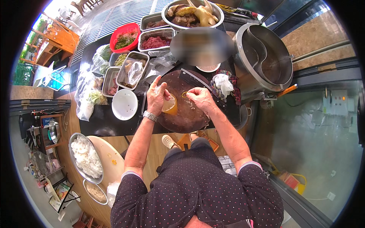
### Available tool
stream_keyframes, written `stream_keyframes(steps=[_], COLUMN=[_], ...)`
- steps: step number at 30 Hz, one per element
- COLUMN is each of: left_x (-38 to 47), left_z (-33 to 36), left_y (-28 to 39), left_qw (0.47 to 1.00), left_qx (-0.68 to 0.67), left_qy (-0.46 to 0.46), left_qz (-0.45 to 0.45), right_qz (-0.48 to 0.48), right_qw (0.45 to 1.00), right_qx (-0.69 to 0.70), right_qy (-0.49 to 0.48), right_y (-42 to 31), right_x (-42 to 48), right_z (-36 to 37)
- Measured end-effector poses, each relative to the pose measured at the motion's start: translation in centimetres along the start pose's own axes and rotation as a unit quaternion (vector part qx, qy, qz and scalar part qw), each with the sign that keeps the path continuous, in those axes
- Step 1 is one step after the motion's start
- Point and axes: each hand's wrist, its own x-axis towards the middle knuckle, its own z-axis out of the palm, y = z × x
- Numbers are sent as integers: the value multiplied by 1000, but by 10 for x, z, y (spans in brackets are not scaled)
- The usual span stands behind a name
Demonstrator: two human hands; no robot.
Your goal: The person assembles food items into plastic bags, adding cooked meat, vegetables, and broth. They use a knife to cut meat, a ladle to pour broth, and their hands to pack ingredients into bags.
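Observation:
My left hand (156, 98) is raised over the left edge of a round wooden chopping board (188, 116), with clear plastic about its thumb and palm. A bag of orange-yellow liquid (170, 107) hangs just below and right of its fingers, seemingly held by its plastic top. Between the thumb and forefinger of my right hand (199, 98) is a small yellow rubber band (184, 94), above the board. A cleaver (195, 78) lies at the board's far edge. Small scraps are scattered on the wood.
A white bowl (125, 105) and steel trays of meat (156, 42) stand left of the board. A red basin (125, 37) and a steel bowl with poultry (194, 15) are farther back. At right are a crumpled cloth (233, 82) and a large divided pot (265, 54).

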Motion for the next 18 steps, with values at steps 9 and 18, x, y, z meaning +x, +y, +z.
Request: stream_keyframes(steps=[9,18], left_x=[9,-9], left_z=[7,28], left_y=[6,72], left_qw=[990,964], left_qx=[107,215], left_qy=[57,-147], left_qz=[-75,-54], right_qz=[-16,-74], right_qw=[999,992], right_qx=[46,76], right_qy=[-17,-73], right_y=[-17,-57], right_x=[12,-3], right_z=[14,6])
